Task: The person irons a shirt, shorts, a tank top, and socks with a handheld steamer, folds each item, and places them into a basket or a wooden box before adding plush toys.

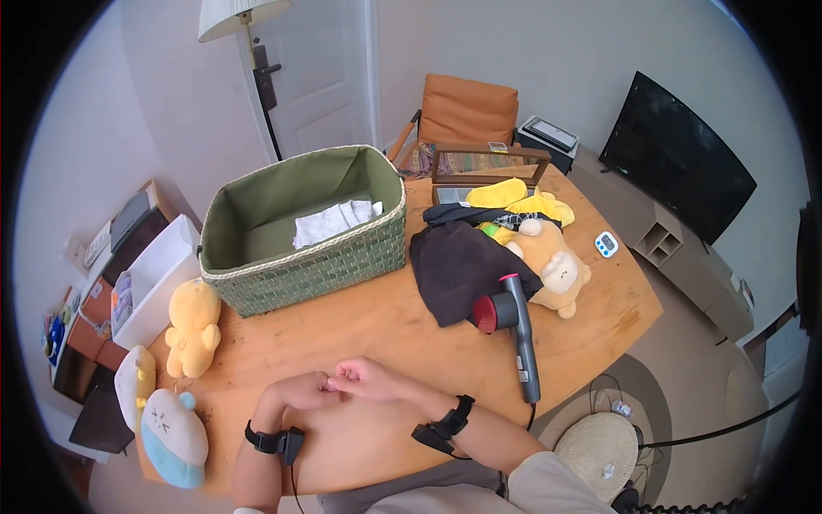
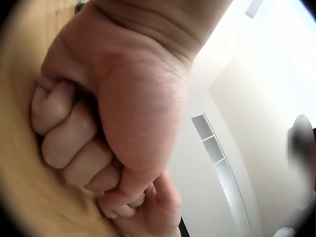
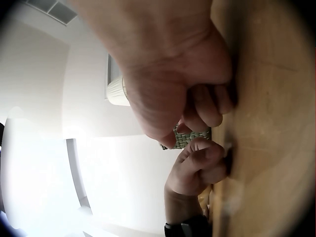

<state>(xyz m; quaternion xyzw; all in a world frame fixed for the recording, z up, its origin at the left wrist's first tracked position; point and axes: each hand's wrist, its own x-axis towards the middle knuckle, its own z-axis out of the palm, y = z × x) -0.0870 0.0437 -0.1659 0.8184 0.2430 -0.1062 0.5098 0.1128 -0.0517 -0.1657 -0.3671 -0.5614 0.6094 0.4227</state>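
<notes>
Both hands in close at the near side of the table (image 1: 257, 347), and it looks like a pause between steps: left hand (image 1: 304, 391) curled into a fist, right hand (image 1: 368, 379) with its fingers folded in too, the two touching, neither showing anything in its grasp. Over at the woven basket (image 1: 317, 274), a white cloth (image 1: 330, 224) lies inside; out to the right sits the dark cloth (image 1: 449, 265), yellow cloths (image 1: 497, 193) behind it, the bear plush (image 1: 561, 265) beside it. If this is tidying into the basket, the next move calls for uncurling the fingers and reaching right. The hair dryer (image 1: 524, 351) lies over the dark cloth's edge, so it probably wants lifting aside first, minding its cord (image 1: 532, 416).
</notes>
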